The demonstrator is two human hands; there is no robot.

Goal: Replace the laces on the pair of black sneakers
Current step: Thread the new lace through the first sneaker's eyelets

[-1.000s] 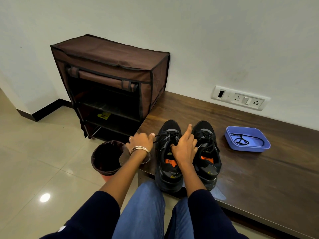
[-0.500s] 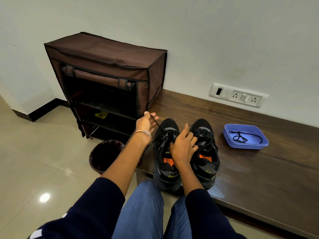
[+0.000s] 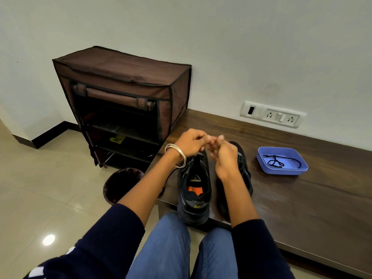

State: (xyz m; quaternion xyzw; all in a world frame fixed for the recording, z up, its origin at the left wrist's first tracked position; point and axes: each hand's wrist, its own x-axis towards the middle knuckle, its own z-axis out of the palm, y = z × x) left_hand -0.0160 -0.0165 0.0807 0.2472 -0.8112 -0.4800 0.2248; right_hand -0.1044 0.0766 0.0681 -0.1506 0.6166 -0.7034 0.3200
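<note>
Both hands now meet above the toe of the left sneaker (image 3: 194, 184): the left hand (image 3: 190, 142) has come in from pulling the old lace (image 3: 168, 178) out to the left, and the right hand (image 3: 224, 156) has lifted off the shoe's tongue. Left fingers are curled as if pinching the lace; the right hand's fingers are blurred, so whether they grip anything I cannot tell. A loose strand trails down by the left wrist over the counter's (image 3: 302, 198) near-left edge, which suggests the lace is partly drawn out and the unlacing of this shoe is under way. The right sneaker (image 3: 244, 168), just beside it, looks laced. A spare lace (image 3: 279, 161) lies in the blue tray (image 3: 300, 171) to the right, well apart. Both shoes sit with heels at the near edge, so a hard tug could tip one off. Bare counter lies to the right; a bin (image 3: 120, 184) stands on the floor left, below the edge, with the fabric shoe rack (image 3: 124, 81) behind it.
</note>
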